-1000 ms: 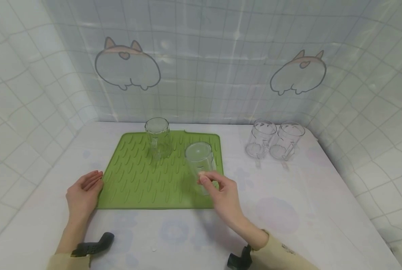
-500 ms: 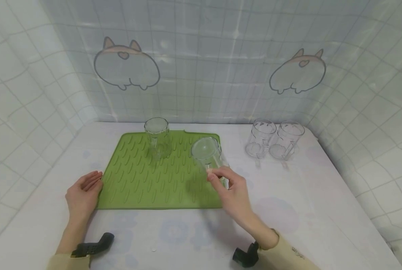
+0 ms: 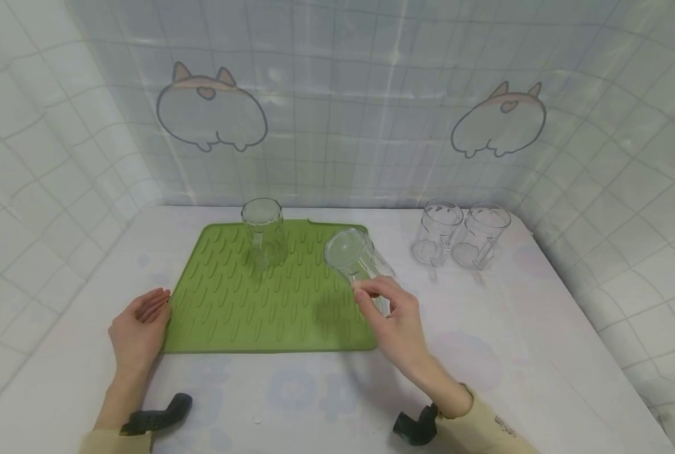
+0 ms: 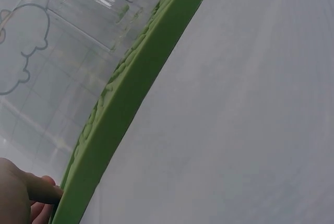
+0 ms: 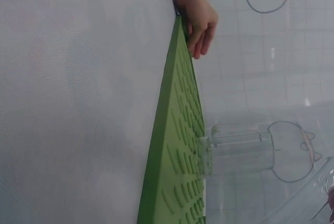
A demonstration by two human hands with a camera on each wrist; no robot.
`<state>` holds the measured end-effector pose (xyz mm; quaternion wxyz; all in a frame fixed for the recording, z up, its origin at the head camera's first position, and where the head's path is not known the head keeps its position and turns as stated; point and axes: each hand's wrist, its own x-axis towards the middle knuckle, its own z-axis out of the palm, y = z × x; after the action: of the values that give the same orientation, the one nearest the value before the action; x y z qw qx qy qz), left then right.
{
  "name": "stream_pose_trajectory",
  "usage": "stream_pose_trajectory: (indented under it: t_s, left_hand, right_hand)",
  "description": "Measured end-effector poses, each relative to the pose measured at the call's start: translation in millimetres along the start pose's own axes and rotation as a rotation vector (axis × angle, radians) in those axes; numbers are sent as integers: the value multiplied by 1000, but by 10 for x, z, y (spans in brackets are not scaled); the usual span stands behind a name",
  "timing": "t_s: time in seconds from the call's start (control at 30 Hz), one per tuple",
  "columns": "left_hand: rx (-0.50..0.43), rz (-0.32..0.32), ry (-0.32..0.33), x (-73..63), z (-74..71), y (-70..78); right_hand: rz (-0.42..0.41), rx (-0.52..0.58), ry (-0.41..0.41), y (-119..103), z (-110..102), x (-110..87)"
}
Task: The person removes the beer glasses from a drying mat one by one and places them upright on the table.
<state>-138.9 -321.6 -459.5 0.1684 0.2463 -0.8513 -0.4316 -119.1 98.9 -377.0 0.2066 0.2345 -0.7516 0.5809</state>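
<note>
My right hand (image 3: 391,315) pinches the handle of a clear glass mug (image 3: 345,249) above the right edge of the green mat (image 3: 241,315). That mug is tilted, one round end toward the upper left and the other toward the lower right; part of it lies behind my fingers. In the right wrist view only a strip of clear glass (image 5: 308,198) shows at the lower right corner. My left hand (image 3: 140,328) rests beside the mat's left edge and touches it, its fingers loosely extended. A second glass mug (image 3: 265,236) stands on the mat toward the back, its handle facing the front.
Two more glass mugs stand side by side at the back right of the white table, a left one (image 3: 436,233) and a right one (image 3: 481,236). A tile-patterned sheet (image 3: 360,151) with cartoon drawings rises behind the table, and similar walls flank it.
My right hand has moved to the right and slightly back with the mug, which has gone from nearly vertical to clearly tilted. The left hand and the other mugs have stayed in place.
</note>
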Motion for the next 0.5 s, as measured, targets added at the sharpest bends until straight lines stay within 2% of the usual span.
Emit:
stream_pose_trajectory:
  t_s: [0.2,0.5]
  left_hand:
    - [9,36,36,-26,15,2]
    - [11,40,45,-23,26,-13]
  right_hand:
    - [-54,-40,8,-15,-3,-1]
    - [-166,-89,29,-24,13,-7]
